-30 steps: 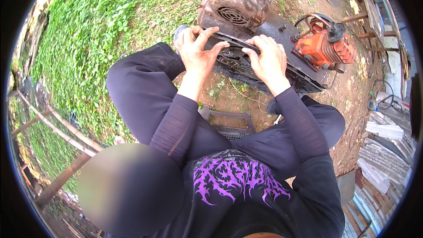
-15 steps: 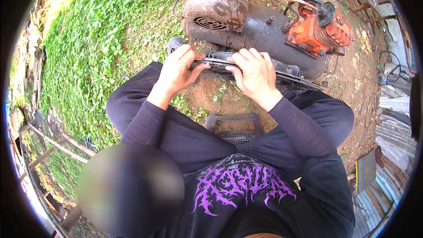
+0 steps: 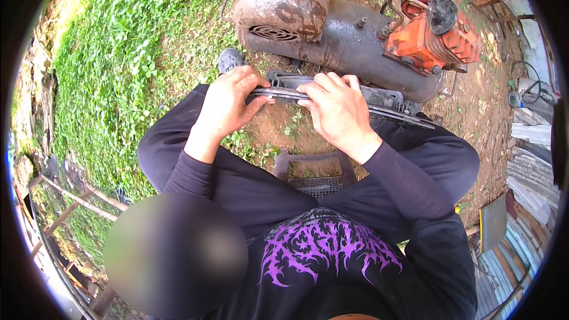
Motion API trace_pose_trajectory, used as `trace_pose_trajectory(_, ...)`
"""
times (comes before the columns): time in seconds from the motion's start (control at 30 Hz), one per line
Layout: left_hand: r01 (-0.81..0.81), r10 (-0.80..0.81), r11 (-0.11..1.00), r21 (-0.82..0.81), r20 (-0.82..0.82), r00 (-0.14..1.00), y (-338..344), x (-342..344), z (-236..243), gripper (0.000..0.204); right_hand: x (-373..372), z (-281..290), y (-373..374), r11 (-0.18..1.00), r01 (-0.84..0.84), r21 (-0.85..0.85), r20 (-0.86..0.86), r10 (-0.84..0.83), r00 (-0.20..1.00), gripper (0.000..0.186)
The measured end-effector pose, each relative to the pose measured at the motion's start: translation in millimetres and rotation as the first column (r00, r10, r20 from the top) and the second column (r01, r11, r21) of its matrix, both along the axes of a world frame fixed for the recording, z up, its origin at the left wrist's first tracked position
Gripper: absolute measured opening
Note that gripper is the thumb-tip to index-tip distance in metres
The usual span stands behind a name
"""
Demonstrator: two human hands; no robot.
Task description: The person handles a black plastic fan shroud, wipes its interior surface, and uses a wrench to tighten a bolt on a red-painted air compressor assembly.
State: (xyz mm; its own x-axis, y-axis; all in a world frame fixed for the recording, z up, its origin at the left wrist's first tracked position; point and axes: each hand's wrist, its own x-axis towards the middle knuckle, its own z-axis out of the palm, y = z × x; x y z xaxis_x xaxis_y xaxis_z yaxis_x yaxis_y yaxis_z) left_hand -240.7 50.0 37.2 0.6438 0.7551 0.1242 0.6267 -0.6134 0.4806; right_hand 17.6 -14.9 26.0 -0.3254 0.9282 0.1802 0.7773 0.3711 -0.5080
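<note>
My left hand [image 3: 228,104] grips the near edge of a dark, flat panel [image 3: 385,98] with layered rims, its fingers over the top and thumb against the front. My right hand [image 3: 335,112] holds the same edge to the right, fingers curled over it. The panel is raised across my lap; much of its far side is hidden. Just beyond it lies a rusty grey air compressor tank [image 3: 341,41], carrying a motor with a slotted cover [image 3: 278,9] and an orange pump head [image 3: 427,41].
A dark mesh-and-frame piece [image 3: 314,181] lies on the dirt between my legs. My shoe [image 3: 230,59] is beside the compressor. Green plants [image 3: 112,83] cover the left. Corrugated sheets [image 3: 527,178], a hose [image 3: 530,71] and a wooden structure [image 3: 498,0] line the right; poles [image 3: 77,195] stand at lower left.
The compressor now shows more fully above the panel. My hands and panel have shifted, the left hand moving left in view, and the panel lies more level across the picture.
</note>
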Motion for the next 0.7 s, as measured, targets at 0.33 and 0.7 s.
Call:
trace_pose_trajectory(0.33, -0.019, 0.001, 0.989, 0.149, 0.119, 0.993, -9, -6, -25, 0.026, -1, 7, 4, 0.996, -0.023, -0.085, -0.054, 0.018, 0.998, 0.019)
trace_pose_trajectory(0.7, -0.017, 0.024, 0.997, -0.08, 0.086, 0.996, -10, -8, 1, 0.033, -2, 12, -4, 0.988, -0.06, -0.142, -0.104, 0.046, 0.993, 0.014)
